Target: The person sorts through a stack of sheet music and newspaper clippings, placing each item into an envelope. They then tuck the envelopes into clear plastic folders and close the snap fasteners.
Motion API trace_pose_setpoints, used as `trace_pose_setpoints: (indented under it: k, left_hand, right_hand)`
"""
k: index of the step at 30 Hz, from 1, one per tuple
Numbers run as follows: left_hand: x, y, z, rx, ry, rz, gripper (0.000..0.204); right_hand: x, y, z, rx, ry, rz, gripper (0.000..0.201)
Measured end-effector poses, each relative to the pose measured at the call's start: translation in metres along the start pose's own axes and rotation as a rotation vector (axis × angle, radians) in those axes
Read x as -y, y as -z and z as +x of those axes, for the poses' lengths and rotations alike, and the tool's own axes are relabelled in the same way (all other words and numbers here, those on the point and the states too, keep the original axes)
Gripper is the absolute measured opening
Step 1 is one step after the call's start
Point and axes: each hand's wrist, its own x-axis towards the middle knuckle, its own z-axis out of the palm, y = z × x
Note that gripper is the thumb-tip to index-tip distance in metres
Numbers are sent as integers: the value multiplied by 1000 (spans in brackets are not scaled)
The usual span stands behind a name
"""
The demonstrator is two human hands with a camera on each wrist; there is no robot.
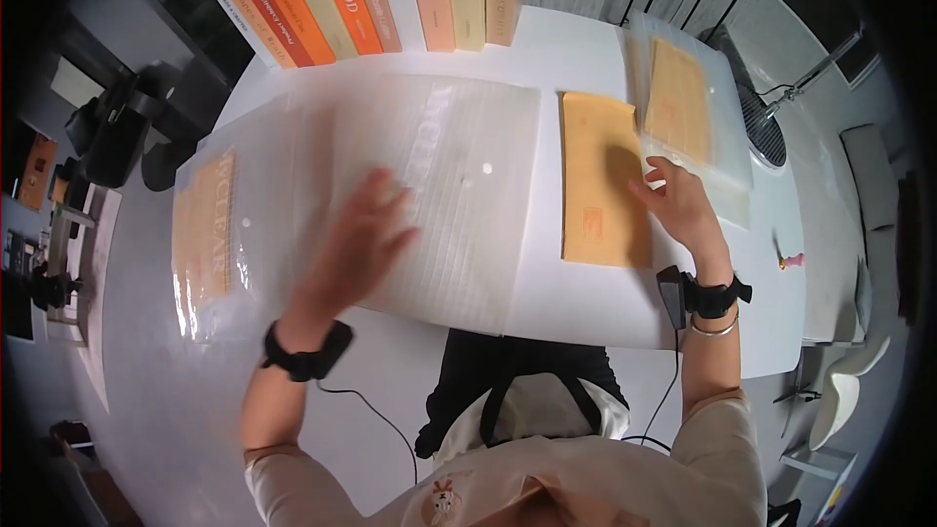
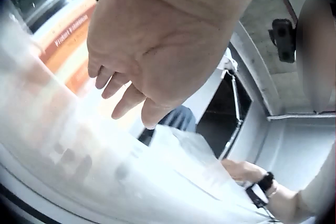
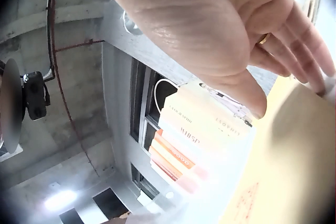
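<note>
A large translucent plastic document folder [image 1: 464,254] with a white button lies flat on the table, its left part spread out beside it. My left hand [image 1: 361,234], blurred, is over the middle of this folder with its fingers spread, and its palm shows bare in the left wrist view. To the right of the folder lies a yellow-brown paper envelope [image 1: 597,171] with a red stamp mark. My right hand [image 1: 680,203] is at the envelope's right edge, fingers loosely bent, casting a shadow on the paper. Nothing is held in it.
A row of upright books [image 1: 366,0] stands along the back edge. At the left lies a clear sleeve with a tan envelope [image 1: 203,234] inside. More clear folders holding a tan envelope [image 1: 678,102] lie at the back right, near a metal lamp [image 1: 781,102]. A small pink item [image 1: 793,261] lies far right.
</note>
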Motion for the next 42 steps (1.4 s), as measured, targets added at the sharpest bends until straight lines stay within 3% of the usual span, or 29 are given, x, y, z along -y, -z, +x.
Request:
trace_pose_setpoints:
  k: [3,7,10,13,16,19,20,23,26,27,29,30,34,37,40,42]
  left_hand:
    - [-46,-25,31,128,-89,-283,51]
    - [-78,-60,61,234,-137,-324,57]
    - [-88,-75,70,292,-158,-269,61]
    - [-89,-82,67,250,-185,-153,60]
    - [-86,-83,68,241,-194,-261,59]
    - [-85,-81,70,272,-171,-352,58]
    - [-85,-81,69,268,-175,-340,58]
    - [-84,-80,67,260,-190,-320,58]
    - [-82,-77,63,263,-198,-328,59]
    - [-82,-76,62,257,-192,-329,59]
    - [-82,-76,59,240,-147,-374,60]
    - [-84,-75,59,229,-115,-413,59]
    - [-87,-77,63,151,-43,-417,58]
    - [-93,-71,62,101,-63,-61,57]
    - [-93,-67,59,111,-32,51,58]
    - [-89,-65,61,87,-31,-53,54]
  right_hand:
    - [-3,1,-3,-12,-3,52,54]
    - [-17,-1,-2,4,-6,279,60]
    - [-17,-4,-8,69,5,756,56]
    - [-24,-13,-1,115,-80,1049,54]
    - [-30,-17,11,299,-35,1269,45]
    - [-20,-28,16,413,-132,1153,37]
    - [-3,-30,9,310,-151,1223,34]
    - [-12,-39,19,319,-121,1197,32]
    - [-26,-29,17,5,20,1000,27]
    - [-50,-13,25,-148,33,727,22]
    - [-39,19,12,-404,200,932,23]
    - [-20,36,-1,-416,169,1020,27]
    - [9,39,-19,-263,210,945,38]
    - [19,31,-25,-110,276,735,49]
    - [23,31,-29,137,236,546,61]
    - [11,23,-28,165,234,437,63]
